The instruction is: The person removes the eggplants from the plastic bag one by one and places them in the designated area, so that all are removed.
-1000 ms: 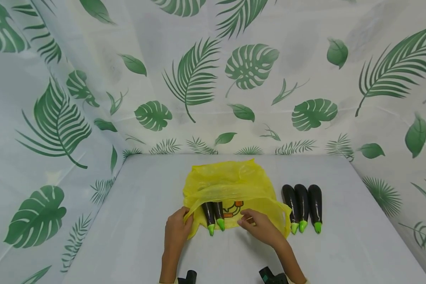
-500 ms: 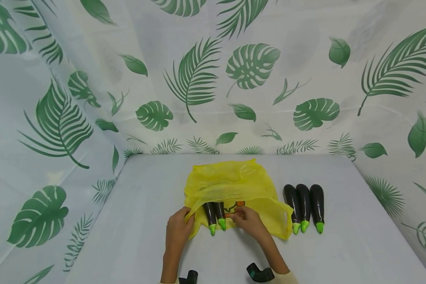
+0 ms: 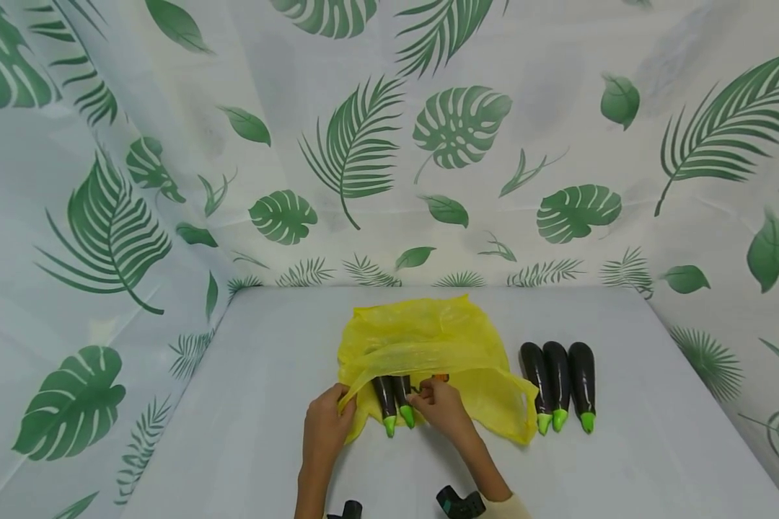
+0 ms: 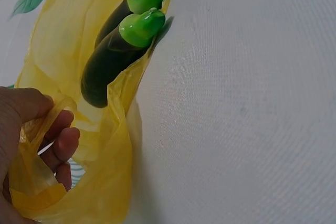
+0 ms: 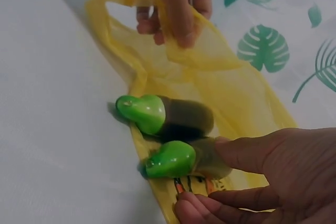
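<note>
A yellow plastic bag [image 3: 422, 328] lies spread on the table, its mouth facing me. My left hand [image 3: 326, 425] pinches the bag's left handle, and the left wrist view shows the plastic between thumb and fingers [image 4: 65, 142]. Inside the mouth two glossy dark eggplants [image 3: 384, 396] lie side by side, green stem ends outward and far ends under the plastic. My right hand [image 3: 443, 409] is beside the right one of these, the inner eggplant [image 5: 170, 160]. In the right wrist view its thumb [image 5: 241, 150] reaches that eggplant's side, with the fingers lower, over the bag's print.
Three more eggplants [image 3: 558, 386] lie in a row on the white table [image 3: 253, 360], right of the bag. The bag's right handle overlaps the nearest one. A leaf-printed cloth [image 3: 389, 144] rises behind and at both sides.
My right hand has moved left across the bag's print to the inner eggplant. My left hand keeps its hold on the handle. The eggplants lie as before.
</note>
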A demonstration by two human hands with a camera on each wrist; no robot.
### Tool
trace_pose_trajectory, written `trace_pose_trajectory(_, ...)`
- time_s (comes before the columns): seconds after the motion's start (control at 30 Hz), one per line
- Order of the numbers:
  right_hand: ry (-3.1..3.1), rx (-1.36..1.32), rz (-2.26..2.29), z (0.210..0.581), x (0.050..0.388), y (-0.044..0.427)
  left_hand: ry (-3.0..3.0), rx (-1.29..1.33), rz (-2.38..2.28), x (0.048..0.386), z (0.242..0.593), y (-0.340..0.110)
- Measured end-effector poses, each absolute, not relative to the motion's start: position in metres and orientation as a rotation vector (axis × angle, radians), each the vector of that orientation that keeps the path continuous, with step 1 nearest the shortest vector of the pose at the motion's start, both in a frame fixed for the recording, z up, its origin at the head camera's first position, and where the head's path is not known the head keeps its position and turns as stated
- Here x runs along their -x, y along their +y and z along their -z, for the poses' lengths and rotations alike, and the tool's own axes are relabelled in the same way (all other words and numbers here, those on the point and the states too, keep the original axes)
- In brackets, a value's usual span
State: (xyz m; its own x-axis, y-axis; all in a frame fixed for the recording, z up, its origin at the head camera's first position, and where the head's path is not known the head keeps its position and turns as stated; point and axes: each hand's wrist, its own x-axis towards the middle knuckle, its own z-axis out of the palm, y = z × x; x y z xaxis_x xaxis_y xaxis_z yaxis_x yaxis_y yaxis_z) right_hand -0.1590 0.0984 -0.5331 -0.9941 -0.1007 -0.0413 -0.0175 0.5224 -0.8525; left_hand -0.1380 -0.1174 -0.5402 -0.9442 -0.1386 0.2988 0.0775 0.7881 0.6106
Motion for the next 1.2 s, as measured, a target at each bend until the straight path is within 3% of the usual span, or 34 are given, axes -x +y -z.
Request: trace_pose_trajectory(1.2, 2.899, 0.12, 1.298, 0.536, 0.161, 0.07, -2.603, 0.011, 0.902, 0.138, 0.544, -0.119)
